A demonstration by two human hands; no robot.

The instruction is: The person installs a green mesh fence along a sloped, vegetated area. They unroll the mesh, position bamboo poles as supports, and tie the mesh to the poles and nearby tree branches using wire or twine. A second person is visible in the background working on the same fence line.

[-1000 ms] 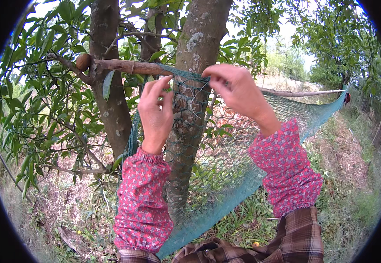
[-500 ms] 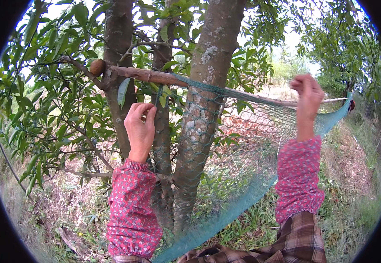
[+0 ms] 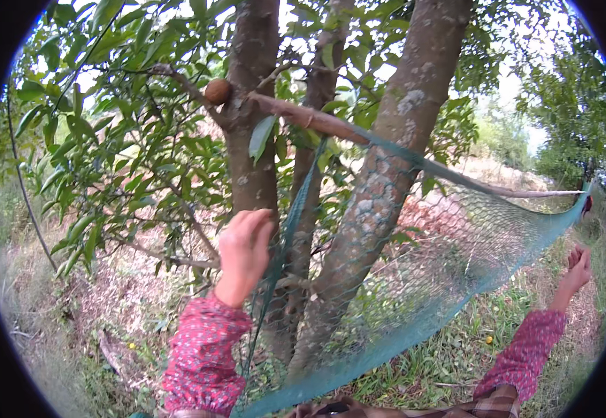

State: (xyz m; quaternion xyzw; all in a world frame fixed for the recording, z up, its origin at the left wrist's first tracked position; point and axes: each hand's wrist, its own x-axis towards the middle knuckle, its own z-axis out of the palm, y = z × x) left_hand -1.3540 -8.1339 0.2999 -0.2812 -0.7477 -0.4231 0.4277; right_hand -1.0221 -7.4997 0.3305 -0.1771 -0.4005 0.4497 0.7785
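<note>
A green net [image 3: 484,230] hangs from a wooden pole [image 3: 310,120] that runs across the tree trunks and slopes down to the right. My left hand [image 3: 246,244], slightly blurred, is raised just left of the net's gathered left edge [image 3: 290,226]. Its fingers are curled together, and what they pinch, if anything, does not show. Far to the right, my right hand [image 3: 576,268] is held low, below the pole's far end and apart from the net's lower band. Its fingers are closed too; anything inside them is too small to make out.
Behind the net stand a thick leaning trunk [image 3: 414,90] and a straighter trunk [image 3: 252,160]. A round brown object [image 3: 217,91] sits by the pole's left end. Leafy branches [image 3: 87,174] spread on the left. Grass and dry litter cover the ground, with a small yellow fruit-like thing [image 3: 489,340].
My right hand has swung down and outward to the right. My left hand has dropped a little and moved slightly right. The view has shifted, so the trunks and pole appear further right.
</note>
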